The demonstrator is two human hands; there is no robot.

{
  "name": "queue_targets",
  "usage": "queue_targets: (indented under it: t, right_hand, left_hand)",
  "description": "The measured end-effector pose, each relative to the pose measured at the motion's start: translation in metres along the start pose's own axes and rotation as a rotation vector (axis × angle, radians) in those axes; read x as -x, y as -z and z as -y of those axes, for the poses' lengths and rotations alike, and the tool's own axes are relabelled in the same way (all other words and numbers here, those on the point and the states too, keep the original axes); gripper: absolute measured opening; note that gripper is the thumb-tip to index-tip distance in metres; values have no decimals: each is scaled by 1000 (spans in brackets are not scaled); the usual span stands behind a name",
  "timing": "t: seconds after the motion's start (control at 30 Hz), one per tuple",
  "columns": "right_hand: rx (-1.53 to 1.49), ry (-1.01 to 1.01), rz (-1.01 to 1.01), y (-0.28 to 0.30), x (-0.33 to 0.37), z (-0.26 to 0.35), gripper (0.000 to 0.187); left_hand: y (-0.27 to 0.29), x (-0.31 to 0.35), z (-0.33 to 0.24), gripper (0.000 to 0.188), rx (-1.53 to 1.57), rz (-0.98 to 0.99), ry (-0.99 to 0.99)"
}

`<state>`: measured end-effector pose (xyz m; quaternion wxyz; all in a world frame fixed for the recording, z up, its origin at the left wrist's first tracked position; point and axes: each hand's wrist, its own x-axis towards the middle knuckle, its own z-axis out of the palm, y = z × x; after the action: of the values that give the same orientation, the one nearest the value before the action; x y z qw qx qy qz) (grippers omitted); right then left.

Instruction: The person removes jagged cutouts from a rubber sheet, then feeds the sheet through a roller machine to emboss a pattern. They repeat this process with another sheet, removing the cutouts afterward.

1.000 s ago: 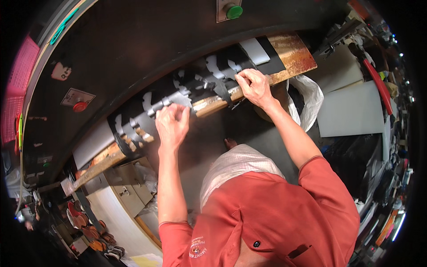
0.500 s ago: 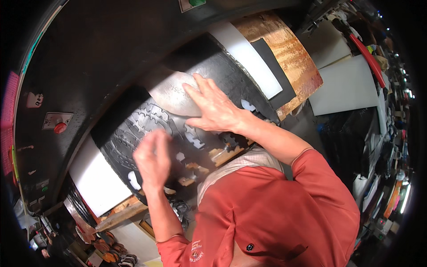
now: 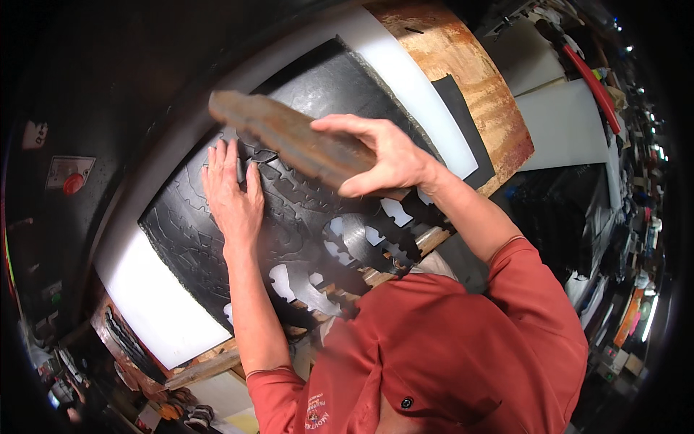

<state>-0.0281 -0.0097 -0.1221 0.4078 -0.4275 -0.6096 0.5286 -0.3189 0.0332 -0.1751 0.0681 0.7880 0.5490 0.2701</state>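
Observation:
A sole-shaped cutting die, brown and rusty along its side, is tilted up above a black rubber sheet. My right hand grips its near right end between thumb and fingers. To the left, my left hand lies on the sheet with fingers stretched out, close to the die's far end. Many curved cut lines with notched edges mark the sheet around that hand. Toward my body, the sheet is cut through into holes and loose-looking strips.
Beneath the sheet lies a white board on a worn wooden board. A dark machine body with a red button rises at the left. Grey-white panels and a red bar are at the right.
My right hand has gone from resting flat on the die to gripping it, and the die has tipped up off the sheet. My left hand has moved forward onto the sheet.

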Motion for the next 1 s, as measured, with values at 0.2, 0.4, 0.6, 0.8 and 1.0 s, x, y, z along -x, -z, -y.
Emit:
queue_targets:
  t: [0.2,0.4,0.6,0.8,1.0]
  right_hand:
    - [54,12,-140,40,39,10,96]
    - [656,44,-250,57,50,2,92]
    - [921,188,-155,42,31,-29,83]
    - [968,145,-118,48,38,-36,92]
    - [955,6,-151,39,25,-22,100]
  left_hand:
    - [-3,2,4,44,-19,-12,-12]
    - [-4,3,4,43,-19,-10,-14]
    - [1,0,2,41,23,-1,9]
    - [-6,-16,1,40,172,-47,35]
    - [-23,-29,-2,36,97,-85,-51]
